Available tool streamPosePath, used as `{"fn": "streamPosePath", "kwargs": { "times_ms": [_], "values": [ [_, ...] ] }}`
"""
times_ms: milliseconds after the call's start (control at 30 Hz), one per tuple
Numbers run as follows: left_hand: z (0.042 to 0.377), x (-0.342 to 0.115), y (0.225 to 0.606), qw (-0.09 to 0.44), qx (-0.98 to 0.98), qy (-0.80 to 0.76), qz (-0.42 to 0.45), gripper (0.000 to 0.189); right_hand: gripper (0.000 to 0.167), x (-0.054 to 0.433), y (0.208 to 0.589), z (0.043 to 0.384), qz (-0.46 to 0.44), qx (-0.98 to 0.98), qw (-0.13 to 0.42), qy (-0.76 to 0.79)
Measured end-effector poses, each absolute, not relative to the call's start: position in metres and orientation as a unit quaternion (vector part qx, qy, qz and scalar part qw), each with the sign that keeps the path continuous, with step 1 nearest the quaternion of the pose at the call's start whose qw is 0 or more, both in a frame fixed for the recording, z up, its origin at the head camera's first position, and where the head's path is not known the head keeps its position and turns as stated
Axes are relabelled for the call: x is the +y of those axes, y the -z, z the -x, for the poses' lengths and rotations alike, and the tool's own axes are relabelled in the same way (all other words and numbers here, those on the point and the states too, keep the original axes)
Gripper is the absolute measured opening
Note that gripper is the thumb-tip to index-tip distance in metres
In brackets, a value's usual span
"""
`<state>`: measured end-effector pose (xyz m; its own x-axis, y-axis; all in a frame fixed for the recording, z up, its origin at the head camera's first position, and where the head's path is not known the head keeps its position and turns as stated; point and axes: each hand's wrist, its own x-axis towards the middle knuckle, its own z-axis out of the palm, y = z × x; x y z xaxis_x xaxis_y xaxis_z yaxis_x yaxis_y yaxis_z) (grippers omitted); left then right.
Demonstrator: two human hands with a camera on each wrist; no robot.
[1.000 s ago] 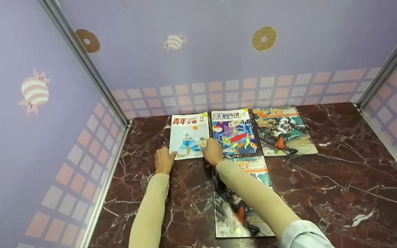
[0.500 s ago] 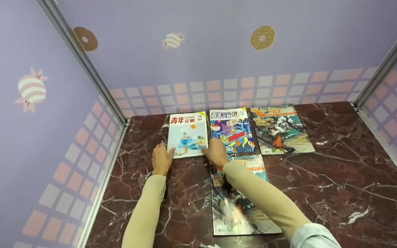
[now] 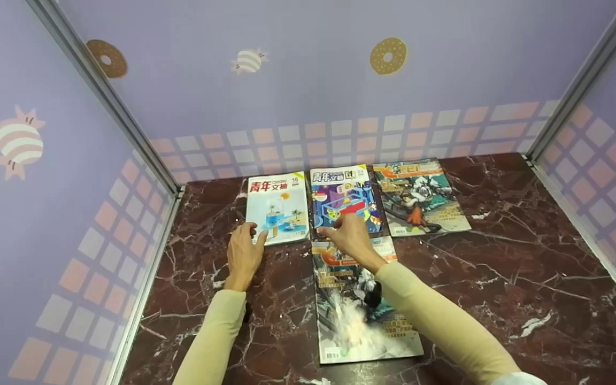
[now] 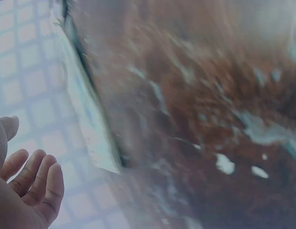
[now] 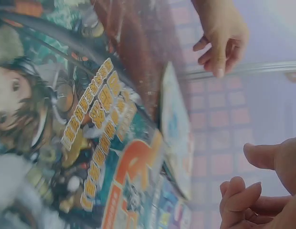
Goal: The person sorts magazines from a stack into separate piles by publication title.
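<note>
In the head view, a magazine with a pale blue island cover (image 3: 277, 208) lies flat, with a purple magazine (image 3: 344, 198) to its right. A comic magazine (image 3: 420, 198) lies right of both, and a second comic magazine (image 3: 359, 321) with a similar cover is below the purple one. My left hand (image 3: 244, 254) hovers by the island magazine's lower left corner, fingers loosely bent and holding nothing. Over the purple magazine's lower edge and the lower comic's top is my right hand (image 3: 352, 239), also holding nothing. The right wrist view shows both hands raised off the covers.
The magazines lie on a dark red marbled tabletop (image 3: 511, 267). Lilac panels with printed sweets and tiles enclose it at the back (image 3: 313, 64), left (image 3: 62, 214) and right (image 3: 602, 160). Glare whitens part of the lower comic's cover.
Both hands have come away from the lower corners of the island magazine, the right one moving rightward. The head view has shifted a little; the magazines lie as before.
</note>
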<state>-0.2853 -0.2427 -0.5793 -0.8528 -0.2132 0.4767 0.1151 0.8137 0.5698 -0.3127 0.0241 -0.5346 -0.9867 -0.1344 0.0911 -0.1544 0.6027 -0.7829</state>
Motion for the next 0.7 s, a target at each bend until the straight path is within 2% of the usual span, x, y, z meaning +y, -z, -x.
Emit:
{"fn": "streamPosePath", "kwargs": {
  "times_ms": [67, 200, 267, 467, 700],
  "values": [
    [0.28, -0.238, 0.573, 0.291, -0.908, 0.301, -0.007, 0.028, 0.06, 0.034, 0.529, 0.306, -0.081, -0.891, 0.017, -0.447],
    [0.27, -0.224, 0.563, 0.316, -0.898, 0.305, 0.019, 0.029, 0.034, 0.052, 0.523, 0.29, -0.08, -0.885, 0.032, -0.457],
    [0.264, -0.217, 0.559, 0.319, -0.895, 0.311, 0.025, 0.029, 0.028, 0.059, 0.521, 0.283, -0.079, -0.885, 0.031, -0.458],
    [0.235, -0.202, 0.554, 0.314, -0.89, 0.329, 0.048, 0.028, 0.033, 0.086, 0.511, 0.257, -0.062, -0.886, 0.024, -0.459],
    [0.208, -0.191, 0.557, 0.317, -0.881, 0.342, 0.081, 0.021, 0.037, 0.122, 0.508, 0.233, -0.044, -0.894, 0.05, -0.443]
  ]
}}
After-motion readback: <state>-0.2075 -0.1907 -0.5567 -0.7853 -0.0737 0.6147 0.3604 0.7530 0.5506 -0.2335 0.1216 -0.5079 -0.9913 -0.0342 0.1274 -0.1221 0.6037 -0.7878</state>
